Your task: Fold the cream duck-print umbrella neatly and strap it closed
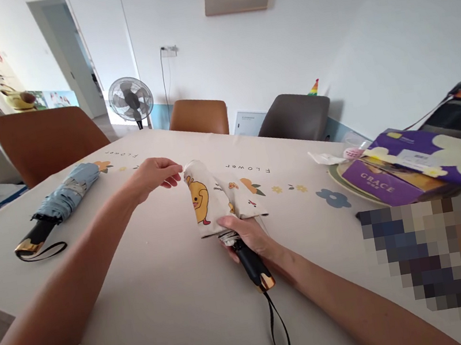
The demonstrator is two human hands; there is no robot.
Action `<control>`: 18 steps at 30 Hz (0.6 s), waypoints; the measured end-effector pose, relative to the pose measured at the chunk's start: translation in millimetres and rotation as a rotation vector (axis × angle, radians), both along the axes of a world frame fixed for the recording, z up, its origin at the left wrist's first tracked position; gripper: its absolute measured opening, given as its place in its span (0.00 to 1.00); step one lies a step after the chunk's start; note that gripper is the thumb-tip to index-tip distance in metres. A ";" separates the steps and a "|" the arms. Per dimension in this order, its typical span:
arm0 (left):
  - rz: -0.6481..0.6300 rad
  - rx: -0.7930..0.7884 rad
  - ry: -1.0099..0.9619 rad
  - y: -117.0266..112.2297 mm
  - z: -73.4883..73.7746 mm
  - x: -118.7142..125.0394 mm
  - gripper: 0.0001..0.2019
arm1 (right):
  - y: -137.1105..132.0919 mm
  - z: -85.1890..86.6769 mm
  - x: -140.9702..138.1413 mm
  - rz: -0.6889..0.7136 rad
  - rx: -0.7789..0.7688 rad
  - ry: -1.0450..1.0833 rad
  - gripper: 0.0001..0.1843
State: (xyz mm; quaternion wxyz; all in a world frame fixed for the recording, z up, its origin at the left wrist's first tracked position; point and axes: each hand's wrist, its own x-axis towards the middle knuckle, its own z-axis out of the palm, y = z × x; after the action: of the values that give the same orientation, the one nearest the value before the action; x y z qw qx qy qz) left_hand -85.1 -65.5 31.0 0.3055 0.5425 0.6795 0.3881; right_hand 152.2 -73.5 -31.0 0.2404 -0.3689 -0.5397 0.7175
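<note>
My left hand [156, 175] is up at the far end, thumb and fingertips pinched together on the left edge of the white umbrella's [210, 193] duck-printed fabric. My right hand [253, 237] is wrapped round the near end, thumb across the hem, fingers curled beneath, just where the black handle [249, 263] begins. And there it is, in the middle, over the table [160, 282], strap [274, 334] dangling towards me! By my reading the canopy is down, folded into flaps, but one flap spreads loose on the right; nothing is wound or fastened that I can see. Over on the left, the blue umbrella [68, 195] lies in a slim, tight bundle, looking finished. Far right, a purple box [366, 183]; beyond the far edge, chairs and a fan [130, 98].
</note>
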 end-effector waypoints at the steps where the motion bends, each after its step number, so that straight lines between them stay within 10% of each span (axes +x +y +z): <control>1: 0.016 0.010 -0.073 3.0 -3.9 -2.3 0.14 | 0.0 -0.3 -0.3 0.002 0.003 0.014 0.16; 18: -0.031 -0.023 -0.307 12.9 -24.1 4.4 0.20 | -2.2 2.5 -1.0 -0.026 -0.006 0.019 0.14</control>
State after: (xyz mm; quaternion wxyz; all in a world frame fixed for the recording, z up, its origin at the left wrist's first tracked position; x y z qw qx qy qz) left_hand -80.7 -52.6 6.9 0.4178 0.4838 0.6206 0.4541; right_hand 151.1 -75.7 -28.5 0.2537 -0.3695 -0.5306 0.7194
